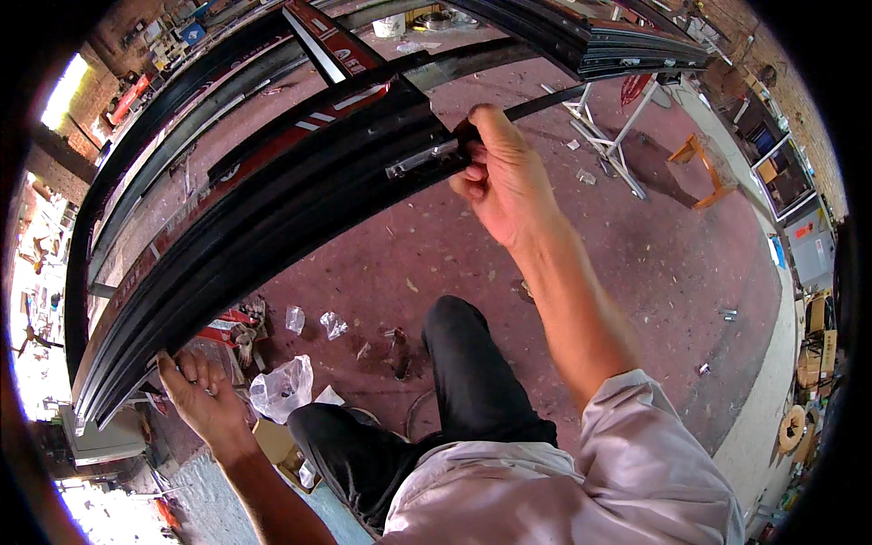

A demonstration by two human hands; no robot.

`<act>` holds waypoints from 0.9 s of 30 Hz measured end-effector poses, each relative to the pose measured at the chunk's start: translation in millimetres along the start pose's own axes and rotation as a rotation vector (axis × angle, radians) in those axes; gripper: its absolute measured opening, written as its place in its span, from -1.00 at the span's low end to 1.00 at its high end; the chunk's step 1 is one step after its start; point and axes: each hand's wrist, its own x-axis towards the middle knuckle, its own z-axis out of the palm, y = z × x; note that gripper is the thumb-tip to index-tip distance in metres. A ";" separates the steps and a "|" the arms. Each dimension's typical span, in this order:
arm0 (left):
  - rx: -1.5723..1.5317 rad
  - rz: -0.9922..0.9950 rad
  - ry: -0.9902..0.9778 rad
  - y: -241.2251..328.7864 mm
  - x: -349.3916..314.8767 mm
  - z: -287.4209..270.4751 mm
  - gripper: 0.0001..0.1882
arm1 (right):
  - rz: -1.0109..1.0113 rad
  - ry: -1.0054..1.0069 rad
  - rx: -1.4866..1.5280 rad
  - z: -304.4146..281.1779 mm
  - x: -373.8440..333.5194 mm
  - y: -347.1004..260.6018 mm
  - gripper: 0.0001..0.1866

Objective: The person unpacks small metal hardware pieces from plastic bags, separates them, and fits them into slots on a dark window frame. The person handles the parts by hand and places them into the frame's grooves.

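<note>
A long black metal frame profile [300,191], grooved along its length, slants across the upper left in front of me. My right hand [509,182] is closed on its right end, with the thumb on top and the fingers curled below. Beside that grip, a small shiny metal fitting [422,162] sits on the profile's face. Near the lower left end, my left hand [204,400] has its fingers curled, and its thumb reaches up to the profile's lower edge. The profile partly hides those fingertips.
More black frames [627,50] lie beyond on supports, including a white metal stand [609,136]. An orange stool-like frame [702,173] stands at the right. Clear plastic bags [282,389] and scraps litter the reddish floor [636,300]. Cardboard boxes [817,336] line the right side.
</note>
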 end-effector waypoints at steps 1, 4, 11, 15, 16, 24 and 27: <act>-0.005 0.000 0.000 -0.3 0.5 -0.9 -0.73 | -0.016 -0.014 -0.008 -0.5 -0.2 0.9 -0.68; -0.023 0.017 -0.055 0.8 3.2 -0.9 -0.76 | -0.056 -0.018 -0.025 1.0 -1.0 2.4 -0.67; -0.009 0.010 0.007 0.7 2.8 0.0 -0.78 | -0.013 0.033 0.031 4.8 7.4 9.5 -0.70; 0.003 0.026 -0.001 1.1 0.2 3.5 -0.80 | -0.057 -0.004 0.041 0.4 4.9 13.4 -0.75; -0.022 0.023 -0.059 0.8 3.3 -1.2 -0.80 | -0.062 -0.012 0.051 1.0 4.1 14.2 -0.75; -0.008 0.003 -0.023 2.6 -2.8 3.1 -0.77 | -0.113 -0.029 0.031 17.1 -8.0 27.3 -0.80; 0.015 0.013 -0.003 2.6 -3.1 4.4 -0.77 | -0.131 -0.038 0.064 19.2 -8.8 28.5 -0.75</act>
